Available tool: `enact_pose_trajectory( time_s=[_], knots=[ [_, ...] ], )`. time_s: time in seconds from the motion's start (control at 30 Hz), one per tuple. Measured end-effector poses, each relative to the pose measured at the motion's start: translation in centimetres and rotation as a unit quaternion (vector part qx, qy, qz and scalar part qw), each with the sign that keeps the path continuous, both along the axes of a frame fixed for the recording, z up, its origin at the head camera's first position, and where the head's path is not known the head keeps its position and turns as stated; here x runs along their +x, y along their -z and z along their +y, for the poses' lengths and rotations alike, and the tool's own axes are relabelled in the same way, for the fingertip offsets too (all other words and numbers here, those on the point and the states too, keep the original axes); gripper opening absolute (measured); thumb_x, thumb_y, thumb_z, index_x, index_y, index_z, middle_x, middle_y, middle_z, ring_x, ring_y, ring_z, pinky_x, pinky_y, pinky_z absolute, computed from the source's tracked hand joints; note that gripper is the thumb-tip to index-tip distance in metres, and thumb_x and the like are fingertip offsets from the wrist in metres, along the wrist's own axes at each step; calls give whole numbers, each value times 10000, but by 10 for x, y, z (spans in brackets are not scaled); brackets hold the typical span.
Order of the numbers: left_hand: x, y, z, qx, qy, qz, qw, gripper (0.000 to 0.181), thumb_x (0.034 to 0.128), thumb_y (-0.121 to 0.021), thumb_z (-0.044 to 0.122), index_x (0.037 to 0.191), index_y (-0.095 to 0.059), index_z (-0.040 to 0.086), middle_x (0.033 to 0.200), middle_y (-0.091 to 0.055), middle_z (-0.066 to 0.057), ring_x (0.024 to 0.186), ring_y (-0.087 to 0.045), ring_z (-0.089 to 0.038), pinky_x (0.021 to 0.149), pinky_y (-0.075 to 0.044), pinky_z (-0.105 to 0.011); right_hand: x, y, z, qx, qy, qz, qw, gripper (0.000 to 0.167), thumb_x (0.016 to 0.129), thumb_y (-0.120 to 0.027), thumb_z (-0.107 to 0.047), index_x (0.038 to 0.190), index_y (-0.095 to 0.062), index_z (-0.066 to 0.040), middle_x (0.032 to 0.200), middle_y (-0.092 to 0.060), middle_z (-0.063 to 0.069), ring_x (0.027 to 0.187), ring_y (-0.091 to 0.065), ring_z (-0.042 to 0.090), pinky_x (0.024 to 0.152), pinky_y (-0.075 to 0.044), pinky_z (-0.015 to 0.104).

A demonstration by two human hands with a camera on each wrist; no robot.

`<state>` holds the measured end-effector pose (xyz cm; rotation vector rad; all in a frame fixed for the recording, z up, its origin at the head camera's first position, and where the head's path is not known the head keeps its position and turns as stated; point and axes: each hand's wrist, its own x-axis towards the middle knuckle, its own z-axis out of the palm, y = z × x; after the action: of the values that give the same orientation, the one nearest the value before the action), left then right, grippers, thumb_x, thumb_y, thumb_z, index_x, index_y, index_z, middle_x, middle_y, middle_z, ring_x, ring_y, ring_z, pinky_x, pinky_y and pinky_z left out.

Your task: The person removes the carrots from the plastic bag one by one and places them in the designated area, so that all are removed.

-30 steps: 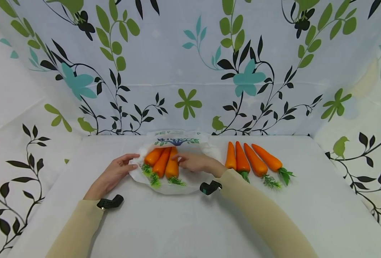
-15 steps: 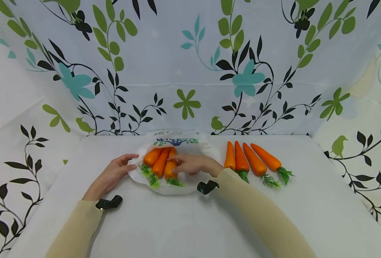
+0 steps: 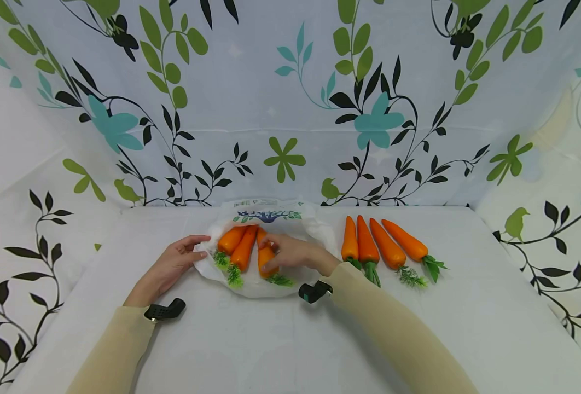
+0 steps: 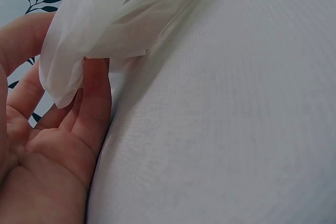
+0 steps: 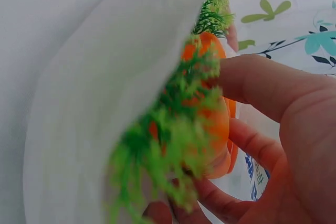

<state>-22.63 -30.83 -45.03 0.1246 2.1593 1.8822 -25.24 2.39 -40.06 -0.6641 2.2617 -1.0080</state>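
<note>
A white plastic bag (image 3: 256,290) with a tree print lies open on the table with three orange carrots at its mouth. My right hand (image 3: 294,253) grips the rightmost carrot (image 3: 267,255) between thumb and fingers; its leafy green top (image 5: 157,140) fills the middle of the right wrist view. Beside it lie the middle carrot (image 3: 244,249) and the left carrot (image 3: 230,239), their green tops toward me. At the bag's left edge my left hand (image 3: 172,267) holds the thin plastic (image 4: 100,30) between its thumb and fingers. Fingertips behind the plastic are partly hidden.
Right of the bag, several more carrots (image 3: 388,246) lie fanned out on the white table (image 3: 251,345), tips pointing away. A leaf-patterned cloth (image 3: 271,98) hangs behind the table's back edge.
My right hand has taken hold of the rightmost carrot in the bag and shifted it slightly right, opening a gap beside the middle one. The left hand stays at the bag's edge.
</note>
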Motion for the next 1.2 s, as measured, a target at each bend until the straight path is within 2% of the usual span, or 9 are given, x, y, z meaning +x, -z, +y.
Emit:
enact_pose_trajectory(
  time_s=[0.1, 0.27, 0.33, 0.53, 0.7, 0.83, 0.93, 1.07, 1.2],
  knots=[
    [0, 0, 0, -1, -9, 4, 10000, 519, 951, -679, 124, 1421, -489, 11, 1653, -55, -129, 1506, 21, -310, 1067, -391, -242, 0, 1, 1, -51, 47, 82, 9999, 523, 870, -724, -203, 1365, -558, -169, 1320, -526, 54, 1150, -465, 231, 1011, -421, 369],
    [1, 1, -1, -34, -55, 3, 10000, 523, 948, -685, 129, 1420, -491, 12, 1655, -50, -130, 1506, 39, -314, 1153, -237, -438, 1, 5, 3, -89, 100, 219, 9997, 530, 867, -678, -182, 1390, -592, -178, 1401, -534, 18, 1159, -462, 198, 1044, -395, 343],
    [1, 1, -1, -34, -63, 3, 10000, 528, 946, -687, 132, 1421, -489, 10, 1654, -60, -134, 1506, 35, -317, 1153, -249, -421, 2, 6, 3, -86, 133, 265, 9995, 516, 868, -688, -201, 1376, -601, -183, 1360, -551, 27, 1144, -473, 205, 1029, -411, 348],
    [1, 4, -2, 46, -64, -4, 10000, 535, 946, -687, 124, 1423, -480, -1, 1653, -70, -132, 1508, 17, -308, 1056, -392, -227, 4, 9, 5, -81, 381, 403, 9984, 505, 849, -740, -231, 1337, -615, -204, 1256, -553, 29, 1112, -487, 213, 971, -445, 342],
    [1, 2, 0, 10, -40, 38, 10000, 531, 948, -681, 118, 1422, -477, -5, 1652, -75, -137, 1508, 22, -307, 1104, -340, -291, 8, 6, 8, -123, 524, 426, 9976, 504, 845, -738, -216, 1333, -616, -207, 1262, -549, 36, 1105, -490, 226, 956, -450, 353],
    [1, 1, 1, -8, -30, 33, 10000, 519, 949, -678, 112, 1417, -485, -2, 1649, -93, -139, 1508, 1, -308, 1089, -360, -259, 9, 5, 13, -182, 565, 410, 9974, 508, 833, -744, -220, 1325, -620, -204, 1253, -561, 39, 1072, -517, 224, 928, -465, 350],
    [1, 0, 0, -63, -18, 28, 10000, 526, 948, -683, 121, 1421, -485, 4, 1647, -108, -142, 1507, -6, -313, 1124, -323, -312, 10, 4, 18, -239, 576, 404, 9972, 511, 826, -741, -230, 1322, -621, -204, 1258, -566, 40, 1053, -540, 222, 921, -473, 355],
    [1, -1, 1, -225, 49, 19, 9997, 556, 941, -700, 167, 1432, -482, 24, 1649, -112, -144, 1507, 20, -339, 1180, -164, -491, 12, 0, 24, -420, 582, 323, 9969, 512, 835, -724, -207, 1335, -615, -181, 1294, -557, 57, 1104, -543, 250, 955, -473, 378],
    [3, -2, 2, -304, 140, 25, 9994, 579, 941, -701, 182, 1444, -465, 16, 1651, -113, -146, 1505, 45, -355, 1181, -106, -546, 14, -3, 31, -584, 554, 222, 9965, 508, 847, -711, -186, 1345, -609, -159, 1314, -545, 65, 1131, -531, 272, 949, -484, 378]
  ],
)
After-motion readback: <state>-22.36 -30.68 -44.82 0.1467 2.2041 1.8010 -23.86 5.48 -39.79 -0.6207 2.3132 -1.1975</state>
